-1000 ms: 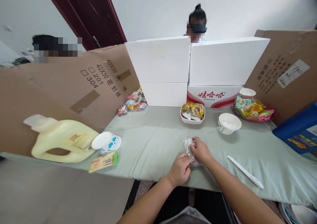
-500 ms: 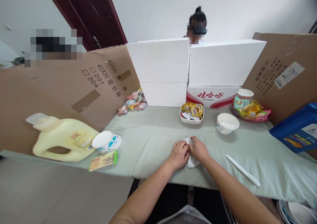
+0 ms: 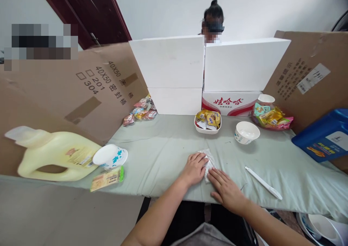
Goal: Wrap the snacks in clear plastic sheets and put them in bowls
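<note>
A small clear plastic bag [image 3: 208,159] lies flat on the grey-green cloth of the table [image 3: 163,155], near the front edge. My left hand [image 3: 194,168] rests on the bag's left side, fingers together, pressing it down. My right hand [image 3: 225,190] lies flat on the cloth just below and right of the bag, with its fingertips touching the bag's lower edge. Neither hand grips anything.
A white pen-like tool [image 3: 263,183] lies to the right. Behind are an empty bowl [image 3: 246,132], a dish of wrapped snacks [image 3: 207,122], snack piles [image 3: 271,117], white boxes [image 3: 168,63], cardboard walls [image 3: 81,94], a yellow jug [image 3: 54,155], a blue box [image 3: 323,137]. A person sits behind the boxes.
Both hands held the bag up between the fingers; now the bag lies flat. My right hand slid down and right off it, and my left hand presses on it.
</note>
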Tool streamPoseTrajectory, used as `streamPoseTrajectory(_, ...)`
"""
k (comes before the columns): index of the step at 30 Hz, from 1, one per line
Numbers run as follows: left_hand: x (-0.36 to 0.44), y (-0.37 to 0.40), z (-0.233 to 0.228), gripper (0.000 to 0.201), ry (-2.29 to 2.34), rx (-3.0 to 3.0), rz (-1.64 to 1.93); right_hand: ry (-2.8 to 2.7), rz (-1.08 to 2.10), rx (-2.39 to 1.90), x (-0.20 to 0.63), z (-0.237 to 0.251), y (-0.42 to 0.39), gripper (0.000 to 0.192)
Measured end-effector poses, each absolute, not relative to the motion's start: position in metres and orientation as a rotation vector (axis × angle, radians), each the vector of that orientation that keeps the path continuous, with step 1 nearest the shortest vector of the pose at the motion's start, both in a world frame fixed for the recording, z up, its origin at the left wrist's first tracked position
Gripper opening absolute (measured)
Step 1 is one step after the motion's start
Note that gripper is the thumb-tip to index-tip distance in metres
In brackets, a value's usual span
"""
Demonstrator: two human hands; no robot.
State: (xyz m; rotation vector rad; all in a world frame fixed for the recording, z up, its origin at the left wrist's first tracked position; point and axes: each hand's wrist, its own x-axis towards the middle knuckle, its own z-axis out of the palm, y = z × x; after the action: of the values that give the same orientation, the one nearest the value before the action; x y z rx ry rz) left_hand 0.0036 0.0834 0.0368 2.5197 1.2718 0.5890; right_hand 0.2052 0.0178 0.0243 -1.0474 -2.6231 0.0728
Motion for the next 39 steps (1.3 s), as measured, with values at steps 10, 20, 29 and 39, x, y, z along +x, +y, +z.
streamPoseTrajectory(10, 0.0, 0.082, 0.039, 0.026, 1.0, 2.512, 0.624, -2.494, 0.043, -1.136, 0.214, 0.037, -0.005, 0.024)
streamPoseTrajectory(20, -0.002, 0.084, 0.039, 0.015, 0.977, 2.444, 0.61, -2.393, 0.338, -1.127, 0.205, 0.052, 0.037, 0.017)
streamPoseTrajectory(29, -0.006, 0.093, 0.026, 0.074, 0.996, 2.27, 0.769, -2.139, 0.415, -1.895, 0.176, 0.045, 0.096, 0.026)
streamPoseTrajectory(39, -0.002, 0.089, 0.031, 0.037, 1.036, 2.37, 0.768, -2.099, 0.278, -2.146, 0.157, 0.032, 0.107, 0.021)
